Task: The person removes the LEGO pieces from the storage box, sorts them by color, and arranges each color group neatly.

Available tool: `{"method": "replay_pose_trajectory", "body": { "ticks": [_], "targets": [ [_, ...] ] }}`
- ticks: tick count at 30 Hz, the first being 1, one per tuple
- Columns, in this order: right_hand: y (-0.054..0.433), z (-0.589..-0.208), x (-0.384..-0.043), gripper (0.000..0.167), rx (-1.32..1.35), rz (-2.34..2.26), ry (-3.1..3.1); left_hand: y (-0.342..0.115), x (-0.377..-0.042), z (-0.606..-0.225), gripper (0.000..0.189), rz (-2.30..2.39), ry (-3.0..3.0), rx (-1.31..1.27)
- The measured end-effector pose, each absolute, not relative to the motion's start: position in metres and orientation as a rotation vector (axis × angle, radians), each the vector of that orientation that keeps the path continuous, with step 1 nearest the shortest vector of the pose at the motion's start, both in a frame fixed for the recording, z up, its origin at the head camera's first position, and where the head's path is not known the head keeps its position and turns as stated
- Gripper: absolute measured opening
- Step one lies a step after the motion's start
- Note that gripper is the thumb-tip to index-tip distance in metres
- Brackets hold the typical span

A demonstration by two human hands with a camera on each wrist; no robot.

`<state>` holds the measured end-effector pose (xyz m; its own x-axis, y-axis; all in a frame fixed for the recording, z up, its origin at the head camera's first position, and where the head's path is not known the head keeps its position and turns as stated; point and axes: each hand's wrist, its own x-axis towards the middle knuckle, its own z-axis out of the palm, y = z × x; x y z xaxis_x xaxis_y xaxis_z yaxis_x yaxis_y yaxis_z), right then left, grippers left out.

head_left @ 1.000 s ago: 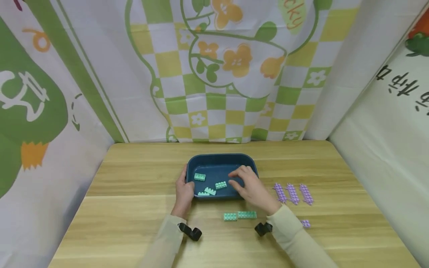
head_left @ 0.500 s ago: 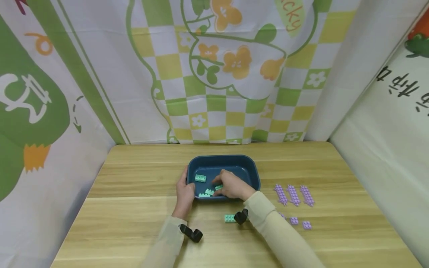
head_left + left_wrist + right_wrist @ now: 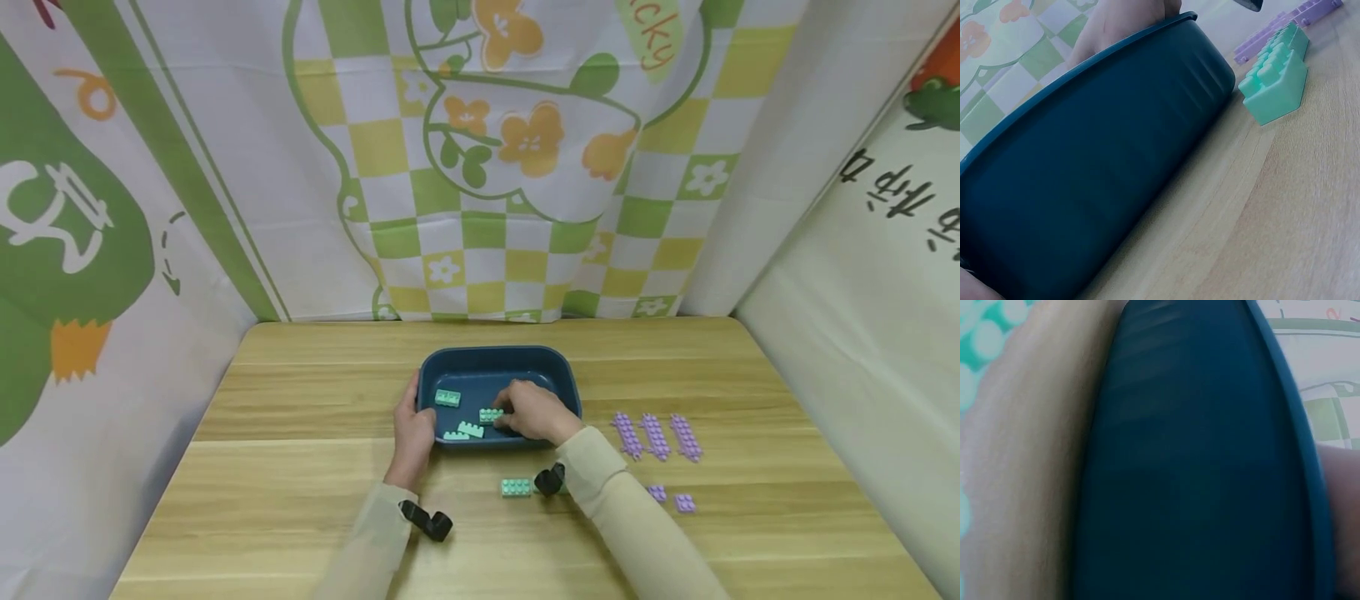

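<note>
A dark blue plastic bin (image 3: 480, 442) stands on the wooden table, its left end gripped by my left hand (image 3: 413, 435), thumb over the rim. My right hand (image 3: 537, 412) reaches inside; its thumb and fingers pinch the right end of a green building brick (image 3: 489, 415). More green bricks lie left of it: one brick (image 3: 447, 398) near the back left, and two others by the front wall, a tilted brick (image 3: 471, 429) among them. Both wrist views are mostly filled by the bin's outer wall (image 3: 1097, 150), which hides the fingertips there.
In front of the bin lies a green brick (image 3: 515, 487), with another partly hidden by the right wrist's camera. To the right are several long purple pieces (image 3: 656, 437) in a row and small purple bricks (image 3: 685, 503). Patterned cloth (image 3: 480, 250) hangs behind the table.
My right hand moved left from the bin's right side down over the green bricks, then shifted slightly back right, fingers at one brick's end. The left hand stays on the bin.
</note>
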<state>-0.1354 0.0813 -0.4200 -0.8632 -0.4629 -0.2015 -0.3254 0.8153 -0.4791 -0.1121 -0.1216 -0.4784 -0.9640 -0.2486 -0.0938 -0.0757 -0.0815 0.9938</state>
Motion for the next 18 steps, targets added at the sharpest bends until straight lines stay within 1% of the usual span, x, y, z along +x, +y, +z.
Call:
{"method": "replay_pose_trajectory", "body": {
  "ticks": [3, 5, 9, 12, 14, 18],
  "targets": [
    [0.084, -0.417, -0.127, 0.027, -0.657, -0.695, 2.801, -0.121, -0.112, -0.481, 0.08, -2.202, -2.035, 0.367],
    [0.086, -0.411, -0.116, 0.027, -0.749, -0.784, 2.886, -0.12, -0.111, -0.481, 0.079, -2.204, -2.033, 0.37],
    [0.091, -0.403, -0.081, 0.028, -1.094, -0.874, 3.038, -0.119, -0.111, -0.481, 0.08, -2.207, -2.033, 0.356],
    [0.091, -0.405, -0.057, 0.027, -1.333, -0.772, 3.064, -0.12, -0.111, -0.48, 0.08, -2.189, -2.04, 0.352],
    [0.089, -0.411, -0.047, 0.025, -1.391, -0.643, 3.057, -0.12, -0.111, -0.48, 0.08, -2.172, -2.045, 0.355],
    [0.084, -0.427, -0.039, 0.024, -1.376, -0.455, 3.053, -0.121, -0.111, -0.478, 0.082, -2.166, -2.054, 0.35]
  ]
}}
